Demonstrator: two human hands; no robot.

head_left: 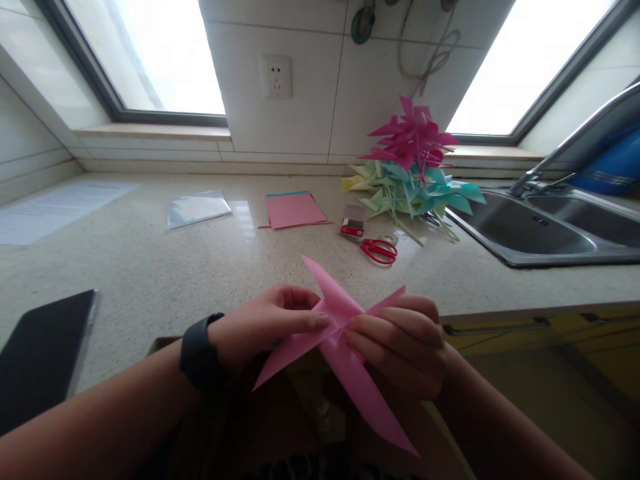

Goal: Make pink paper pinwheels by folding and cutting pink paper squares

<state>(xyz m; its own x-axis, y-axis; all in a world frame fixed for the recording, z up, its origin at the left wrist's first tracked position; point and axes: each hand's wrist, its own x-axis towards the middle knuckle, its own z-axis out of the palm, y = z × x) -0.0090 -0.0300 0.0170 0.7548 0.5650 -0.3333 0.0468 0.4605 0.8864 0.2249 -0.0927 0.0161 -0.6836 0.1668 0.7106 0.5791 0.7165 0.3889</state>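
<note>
Between my two hands is a pink folded-paper flower (370, 393) with long pointed petals spread outward, held just in front of the counter's edge. My left hand (270, 320), with a dark watch on its wrist, pinches the flower near its centre, the thumb pressed on top. On the other side, my right hand (400, 340) has its fingertips closed on the flower close to the middle and by one petal. The palm side of the right hand is hidden. Beyond the hands lie red-handled scissors (379, 251) and a small red box (353, 221).
Pink paper squares (295, 210) and a clear packet (199, 209) lie on the speckled counter (150, 280). Finished paper flowers (415, 160) in magenta, teal and yellow are piled at the back right. A steel sink (505, 220) is at right, a dark flat object (50, 347) at left.
</note>
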